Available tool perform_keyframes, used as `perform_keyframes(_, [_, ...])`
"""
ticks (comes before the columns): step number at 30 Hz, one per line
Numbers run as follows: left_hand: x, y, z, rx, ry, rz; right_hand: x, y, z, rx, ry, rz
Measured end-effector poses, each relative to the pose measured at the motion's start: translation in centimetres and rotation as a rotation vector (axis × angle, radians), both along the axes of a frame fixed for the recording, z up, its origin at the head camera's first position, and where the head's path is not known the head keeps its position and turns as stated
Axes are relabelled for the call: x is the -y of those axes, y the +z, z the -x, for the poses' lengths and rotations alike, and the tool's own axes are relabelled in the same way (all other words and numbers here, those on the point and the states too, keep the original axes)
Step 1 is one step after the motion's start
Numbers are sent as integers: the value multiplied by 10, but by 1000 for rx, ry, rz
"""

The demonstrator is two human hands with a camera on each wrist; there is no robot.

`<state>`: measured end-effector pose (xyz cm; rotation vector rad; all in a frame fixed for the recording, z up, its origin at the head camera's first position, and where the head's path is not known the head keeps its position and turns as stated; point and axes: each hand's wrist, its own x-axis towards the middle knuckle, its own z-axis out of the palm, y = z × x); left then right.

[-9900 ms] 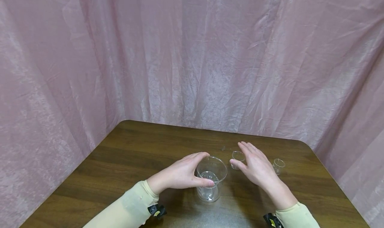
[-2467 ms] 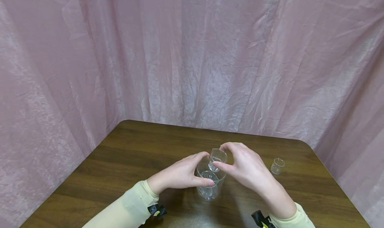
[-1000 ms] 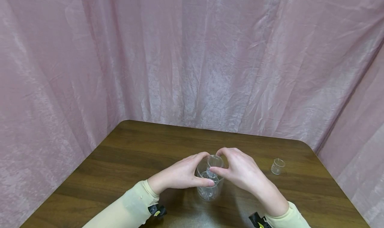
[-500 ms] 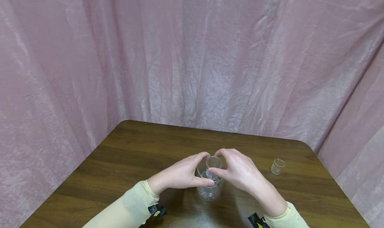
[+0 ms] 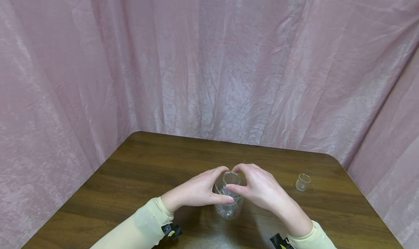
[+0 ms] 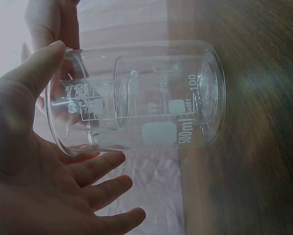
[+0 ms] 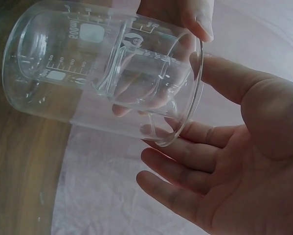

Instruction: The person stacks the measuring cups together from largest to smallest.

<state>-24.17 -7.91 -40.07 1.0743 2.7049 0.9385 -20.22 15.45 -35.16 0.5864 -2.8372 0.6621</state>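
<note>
Step in hand, afaict: setting the top beaker [image 5: 231, 178] down inside the big beaker [image 6: 156, 133]. The big beaker stood upright on the surface [image 5: 163, 158] w/ a bottom beaker [image 6: 175, 106] sitting inside it, down at the base. The top beaker was just inside the big beaker's mouth, over the bottom beaker; couldn't tell if those two touched, too much clear glass tbh.

L hand [image 5: 204, 187] gripped the big beaker round its rim, thumb on the near side, fingers on the far side. R hand [image 5: 262, 189] pinched the top beaker up by its rim btwn thumb and fingertip, w/ the other fingers spread clear.

Next move, imo, called for a slow, straight drop, then a gentle release once something below took the weight. Not much room btwn the R fingers and the big beaker's rim, so glass knocking glass was prob the main risk, and the L hand's steadying grip mattered.

One side beaker [image 5: 303, 182] stood upright off to the R, well apart, neither hand on it.
</note>
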Motion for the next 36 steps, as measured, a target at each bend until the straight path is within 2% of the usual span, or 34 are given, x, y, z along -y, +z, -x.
perform_keyframes(12, [1, 1, -2, 22, 21, 4, -2, 1, -1, 23, 62, -13])
perform_keyframes(23, [3, 1, -1, 19, 27, 9, 0, 0, 0, 19, 78, -41])
perform_keyframes(31, [1, 1, 0, 1, 1, 10, 0, 0, 2, 69, 51, -55])
perform_keyframes(36, [0, 1, 0, 2, -8, 9, -1, 1, 4, 67, 80, -77])
